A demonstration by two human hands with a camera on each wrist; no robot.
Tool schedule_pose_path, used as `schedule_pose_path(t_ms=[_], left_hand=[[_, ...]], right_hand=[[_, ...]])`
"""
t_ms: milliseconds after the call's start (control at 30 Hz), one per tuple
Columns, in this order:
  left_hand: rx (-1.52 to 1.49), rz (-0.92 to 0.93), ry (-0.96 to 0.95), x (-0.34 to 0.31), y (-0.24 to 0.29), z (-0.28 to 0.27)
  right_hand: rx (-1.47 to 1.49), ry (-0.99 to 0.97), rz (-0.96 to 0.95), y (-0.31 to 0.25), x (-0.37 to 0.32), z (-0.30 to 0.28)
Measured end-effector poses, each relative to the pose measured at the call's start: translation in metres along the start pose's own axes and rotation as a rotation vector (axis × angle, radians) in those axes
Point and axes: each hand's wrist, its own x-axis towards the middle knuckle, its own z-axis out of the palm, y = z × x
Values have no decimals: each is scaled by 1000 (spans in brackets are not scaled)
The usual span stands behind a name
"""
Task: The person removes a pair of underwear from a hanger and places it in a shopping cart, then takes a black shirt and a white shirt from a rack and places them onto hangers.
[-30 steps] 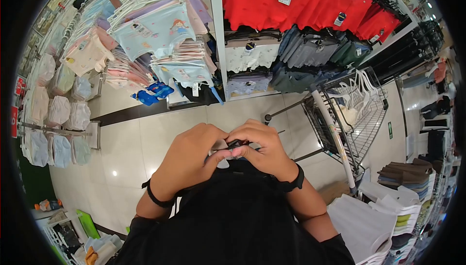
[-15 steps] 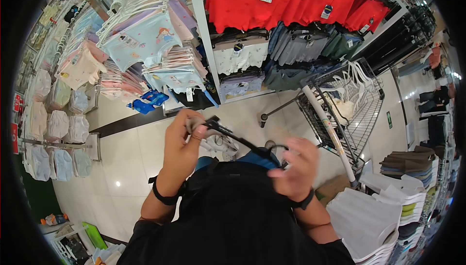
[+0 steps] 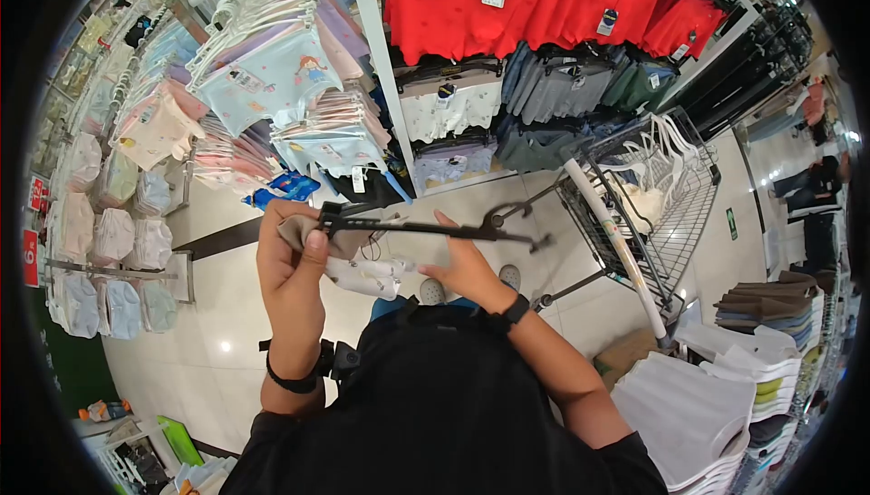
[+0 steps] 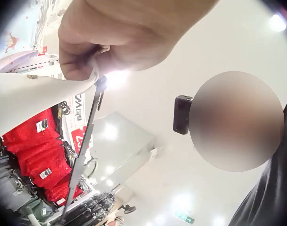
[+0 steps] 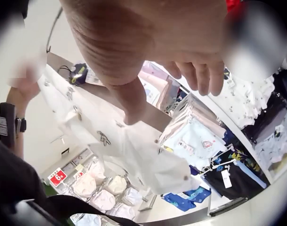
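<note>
My left hand [image 3: 288,282] pinches the edge of a pair of shorts at one end of a black clip hanger [image 3: 408,226]. The shorts [image 3: 367,277] are white with small dark prints, with a taupe part beside them. In the left wrist view, the hanger [image 4: 84,146] slopes down from the pinched white fabric [image 4: 35,96]. Its other end sticks out to the right, over my right hand [image 3: 467,268]. That hand has its thumb and fingers spread, close to the shorts. The right wrist view shows the printed fabric [image 5: 115,141] behind the extended thumb.
A wire shopping cart [image 3: 643,223] with white hangers stands to the right. Ahead are racks of red shorts [image 3: 526,1] and pale blue children's shorts [image 3: 263,78]. White tops [image 3: 680,413] are stacked at the lower right. Packed underwear [image 3: 113,237] hangs at left.
Both hands were together at the hanger's clip, then moved apart. My left hand has shifted left with the shorts and the hanger's end; my right hand is now spread beneath the hanger's far end.
</note>
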Motion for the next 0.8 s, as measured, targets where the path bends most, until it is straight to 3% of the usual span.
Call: schedule_pose_path(t_ms=[100, 200, 233, 333, 367, 500, 600, 733, 800], left_hand=[[-55, -2, 69, -6, 4, -5], [-149, -6, 89, -11, 3, -15], [-170, -9, 93, -13, 1, -20], [-211, -13, 139, -18, 2, -30], [-211, -22, 168, -19, 2, -34], [-280, -104, 310, -22, 3, -44], [-316, -122, 287, -26, -9, -58], [-352, -217, 338, -30, -26, -64], [-362, -245, 323, -31, -38, -66]], right_hand=[[238, -43, 118, 2, 14, 13], [203, -127, -66, 17, 19, 36], [393, -193, 13, 10, 22, 36], [590, -366, 111, 18, 24, 38], [585, -333, 15, 20, 19, 38], [690, -425, 183, 2, 3, 11], [563, -243, 69, 4, -10, -7], [818, 4, 180, -19, -22, -49], [909, 110, 61, -48, -22, -66]])
